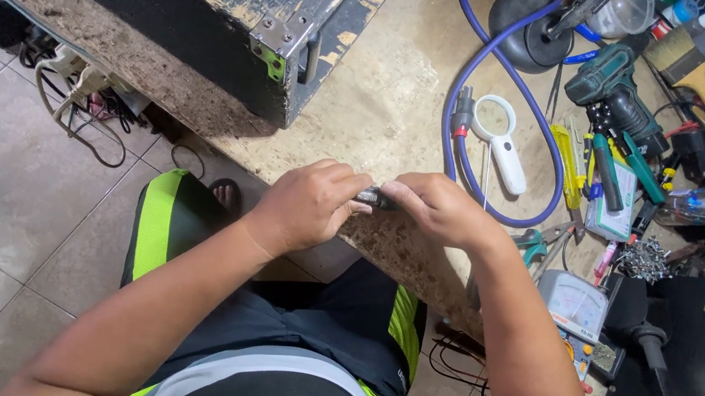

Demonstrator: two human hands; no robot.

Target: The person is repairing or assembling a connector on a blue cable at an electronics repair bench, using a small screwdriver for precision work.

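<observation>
Both hands meet over the near edge of the worn, speckled stone-topped bench [379, 97]. Between them sits a small dark grey metal part [372, 197], mostly hidden; its exact shape cannot be told. The left hand [310, 207] is curled nearly closed, thumb and fingertips pinching the part's left end. The right hand [440, 208] is likewise folded in, its fingertips pinching the right end, so the part is held at both ends with only a short middle stretch showing.

Judging by its size and dull sheen, the part is likely light, stiff and hard, and a little slippery where it is smooth. A fingertip pinch at each end looks the sensible hold, since there is no room for a full grip. Being so small, it could easily slip down past the bench edge onto the tiled floor [0, 190] below the hands.

Just beyond the right hand lie a loop of blue hose [548, 131] and a white-handled magnifying glass [502, 144]. Farther out from that hand is a teal and black cordless drill [613, 90]. Beyond the left hand stands a scuffed black wooden box with metal corners [214, 30].
</observation>
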